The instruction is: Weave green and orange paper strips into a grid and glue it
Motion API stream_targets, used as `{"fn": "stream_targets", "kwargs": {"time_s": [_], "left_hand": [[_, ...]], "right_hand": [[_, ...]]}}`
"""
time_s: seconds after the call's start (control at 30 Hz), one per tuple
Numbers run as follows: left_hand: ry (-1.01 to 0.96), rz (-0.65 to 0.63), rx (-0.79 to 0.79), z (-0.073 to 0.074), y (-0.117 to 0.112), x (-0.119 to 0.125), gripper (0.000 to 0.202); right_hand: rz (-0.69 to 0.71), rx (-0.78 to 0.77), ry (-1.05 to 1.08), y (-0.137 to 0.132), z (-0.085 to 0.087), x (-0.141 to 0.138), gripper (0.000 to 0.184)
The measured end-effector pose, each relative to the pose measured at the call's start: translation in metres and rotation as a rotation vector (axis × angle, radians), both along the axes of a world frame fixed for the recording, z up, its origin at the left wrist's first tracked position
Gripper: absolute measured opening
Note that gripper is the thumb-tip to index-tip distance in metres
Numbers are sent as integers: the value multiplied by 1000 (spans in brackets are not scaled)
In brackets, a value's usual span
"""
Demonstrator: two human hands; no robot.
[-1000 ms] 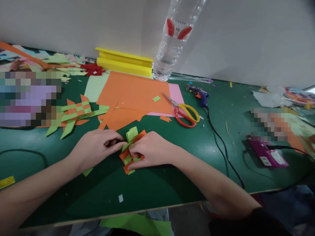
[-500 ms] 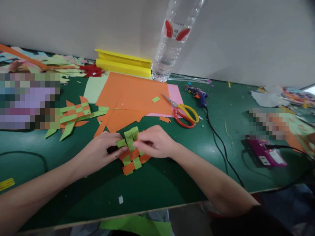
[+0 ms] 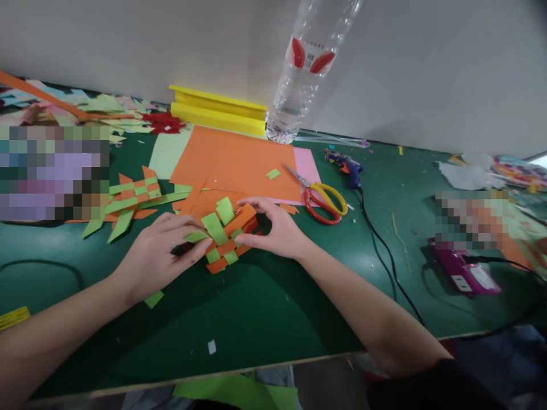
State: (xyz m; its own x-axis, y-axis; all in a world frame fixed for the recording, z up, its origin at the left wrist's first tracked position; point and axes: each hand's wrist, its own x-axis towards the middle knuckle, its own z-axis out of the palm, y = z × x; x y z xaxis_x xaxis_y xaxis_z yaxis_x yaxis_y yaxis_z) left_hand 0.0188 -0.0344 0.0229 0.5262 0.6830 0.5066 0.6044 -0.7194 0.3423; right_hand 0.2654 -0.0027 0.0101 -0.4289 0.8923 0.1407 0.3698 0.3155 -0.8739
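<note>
Fingers of left hand and right hand hold woven paper; the bottle label is illegible.

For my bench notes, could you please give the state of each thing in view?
Woven piece: interlaced, held in both hands.
Left hand: pinching its green strip.
Right hand: holding its right side.
Second woven piece: lying down, strip ends spread.
Scissors: lying down, blades apparently closed.
Glue gun: lying down, corded; heat unclear.
Bottle: standing, top out of view.
Yellow paper: folded.
</note>
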Motion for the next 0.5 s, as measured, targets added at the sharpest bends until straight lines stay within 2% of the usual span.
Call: {"fn": "stream_targets", "kwargs": {"time_s": [0.1, 0.23, 0.4, 0.5], "left_hand": [[21, -22, 174, 2, 2, -2, 15], [-23, -8, 284, 0, 3, -4, 11], [-73, -13, 233, 2, 2, -3, 9], [-144, -2, 102, 4, 3, -2, 6]], "right_hand": [[25, -21, 80, 0, -3, 0, 61], [136, -68, 222, -1, -4, -3, 38], [70, 63, 207, -5, 1, -6, 17], [89, 113, 223, -8, 2, -7, 13]]}}
